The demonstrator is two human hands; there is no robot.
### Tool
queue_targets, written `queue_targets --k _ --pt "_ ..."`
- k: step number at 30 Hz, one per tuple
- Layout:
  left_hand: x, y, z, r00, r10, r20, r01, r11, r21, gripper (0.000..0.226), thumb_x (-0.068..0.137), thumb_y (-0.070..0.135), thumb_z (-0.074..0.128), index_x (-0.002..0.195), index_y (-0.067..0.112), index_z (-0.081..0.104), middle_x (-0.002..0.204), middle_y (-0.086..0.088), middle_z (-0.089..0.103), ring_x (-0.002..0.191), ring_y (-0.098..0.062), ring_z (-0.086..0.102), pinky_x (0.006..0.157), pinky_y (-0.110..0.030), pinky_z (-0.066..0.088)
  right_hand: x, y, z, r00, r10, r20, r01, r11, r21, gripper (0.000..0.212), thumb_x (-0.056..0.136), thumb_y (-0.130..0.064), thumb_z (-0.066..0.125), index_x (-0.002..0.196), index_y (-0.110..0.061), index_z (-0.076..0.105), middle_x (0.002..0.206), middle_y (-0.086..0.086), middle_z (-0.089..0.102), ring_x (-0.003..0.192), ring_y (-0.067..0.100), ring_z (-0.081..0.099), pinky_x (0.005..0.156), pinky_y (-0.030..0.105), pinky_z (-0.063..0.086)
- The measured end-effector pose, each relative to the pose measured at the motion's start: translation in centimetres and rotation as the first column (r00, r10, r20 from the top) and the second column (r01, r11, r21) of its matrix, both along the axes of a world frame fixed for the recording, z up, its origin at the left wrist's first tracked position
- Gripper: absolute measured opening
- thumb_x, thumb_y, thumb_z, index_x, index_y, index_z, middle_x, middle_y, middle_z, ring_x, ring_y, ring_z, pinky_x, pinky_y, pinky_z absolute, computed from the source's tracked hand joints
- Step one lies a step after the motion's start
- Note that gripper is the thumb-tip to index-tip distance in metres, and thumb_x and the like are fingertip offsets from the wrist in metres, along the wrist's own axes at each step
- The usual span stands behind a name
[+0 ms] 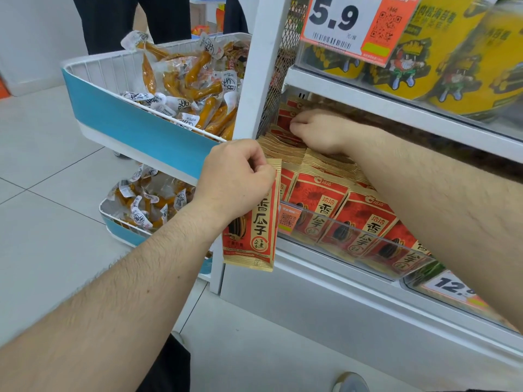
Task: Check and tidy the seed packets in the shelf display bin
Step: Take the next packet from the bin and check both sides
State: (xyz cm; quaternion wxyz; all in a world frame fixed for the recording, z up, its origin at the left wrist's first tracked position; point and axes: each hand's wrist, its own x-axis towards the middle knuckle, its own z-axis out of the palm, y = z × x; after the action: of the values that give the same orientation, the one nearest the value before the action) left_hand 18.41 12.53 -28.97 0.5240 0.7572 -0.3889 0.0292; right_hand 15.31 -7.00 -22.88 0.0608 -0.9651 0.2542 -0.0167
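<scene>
Below the left hand (pixel 235 176), a seed packet (pixel 254 233), top edge between pinching fingers (pixel 261 172).

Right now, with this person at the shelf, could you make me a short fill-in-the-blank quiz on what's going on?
1. The left hand holds one red seed packet by its ____ edge.
2. The right hand reaches into the packet rows at the ____ of the display bin.
3. The price tag above reads ____.

Missing words: top; back; 5.9
</scene>
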Motion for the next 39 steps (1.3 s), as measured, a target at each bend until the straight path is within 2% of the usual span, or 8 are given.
queue_targets --k 5,8,11,16,21,25,29,39 --pt "-1.1 0.2 0.7 0.998 -0.055 -0.028 0.055 0.998 0.024 0.015 0.081 0.013 0.059 0.068 0.016 0.066 0.063 0.009 0.061 0.057 -0.007 0.054 0.059 -0.027 0.048 -4.5 3.7 -0.4 0.947 0.243 0.209 -0.217 0.966 -0.141 0.037 0.103 -0.025 0.039 0.129 -0.012 0.061 0.144 0.009 0.052 0.139 0.021 0.039 0.114 0.034 0.028" --pt "-1.7 0.4 1.3 0.988 -0.138 -0.066 0.139 0.99 0.011 0.019 0.083 0.009 0.06 0.07 0.022 0.065 0.073 0.011 0.064 0.067 -0.01 0.062 0.065 -0.03 0.055 -7.9 6.1 -1.4 0.759 0.333 0.56 -0.223 0.94 -0.258 0.029 0.094 -0.019 0.048 0.106 -0.009 0.072 0.115 0.006 0.07 0.111 0.017 0.061 0.098 0.037 0.044" --pt "-2.5 0.5 1.6 0.972 -0.222 -0.076 0.224 0.974 0.016 0.028 0.084 0.007 0.062 0.072 0.032 0.06 0.082 0.012 0.064 0.075 -0.011 0.065 0.07 -0.033 0.057 -10.7 8.3 -2.4 0.643 0.151 0.75 -0.129 0.988 -0.089 0.019 0.089 -0.023 0.056 0.094 -0.016 0.072 0.09 -0.008 0.068 0.08 -0.002 0.057 0.078 0.019 0.044" --pt "-3.7 0.0 1.3 0.935 -0.352 -0.038 0.354 0.935 0.03 0.027 0.089 0.013 0.064 0.083 0.036 0.051 0.083 0.012 0.062 0.078 -0.014 0.064 0.069 -0.036 0.055 -12.4 9.2 -4.4 0.703 -0.269 0.659 -0.099 0.879 0.466 0.014 0.077 -0.038 0.062 0.072 -0.025 0.064 0.063 -0.002 0.065 0.053 0.014 0.059 0.046 0.021 0.041" --pt "-3.1 -0.4 0.7 0.886 -0.374 -0.275 0.362 0.927 -0.096 0.026 0.082 0.021 0.077 0.092 0.034 0.057 0.079 0.009 0.069 0.074 -0.013 0.065 0.069 -0.034 0.055 -14.0 9.3 -5.0 0.702 -0.31 0.642 -0.117 0.838 0.533 0.014 0.083 -0.032 0.063 0.069 -0.027 0.062 0.06 -0.001 0.063 0.055 0.027 0.06 0.051 0.036 0.052" --pt "-2.8 -0.2 0.7 0.742 -0.47 -0.477 0.416 0.882 -0.222 0.017 0.083 -0.001 0.068 0.078 0.015 0.067 0.064 0.005 0.068 0.061 -0.009 0.064 0.056 -0.026 0.055 -15.1 9.0 -4.9 0.701 -0.379 0.604 -0.123 0.77 0.626 0.021 0.094 -0.015 0.059 0.074 -0.013 0.06 0.049 -0.01 0.053 0.045 0.007 0.049 0.047 0.026 0.043" --pt "-3.4 -0.5 0.7 0.698 -0.514 -0.499 0.432 0.858 -0.279 0.019 0.073 0.003 0.071 0.088 0.014 0.065 0.06 0.002 0.068 0.062 -0.011 0.068 0.057 -0.027 0.057 -15.7 9.3 -4.4 0.692 -0.476 0.543 -0.172 0.622 0.764 0.023 0.097 -0.017 0.055 0.076 -0.007 0.057 0.042 -0.009 0.051 0.034 0.001 0.046 0.036 0.015 0.034" --pt "-3.9 -1.1 0.2 0.642 -0.56 -0.524 0.449 0.828 -0.335 0.023 0.064 0.011 0.071 0.085 0.01 0.062 0.064 -0.003 0.072 0.064 -0.016 0.072 0.06 -0.031 0.06 -15.8 8.3 -4.5 0.611 -0.625 0.486 -0.231 0.447 0.864 0.028 0.094 -0.011 0.058 0.066 -0.009 0.061 0.042 0.003 0.05 0.028 0.013 0.036 0.034 0.018 0.025"
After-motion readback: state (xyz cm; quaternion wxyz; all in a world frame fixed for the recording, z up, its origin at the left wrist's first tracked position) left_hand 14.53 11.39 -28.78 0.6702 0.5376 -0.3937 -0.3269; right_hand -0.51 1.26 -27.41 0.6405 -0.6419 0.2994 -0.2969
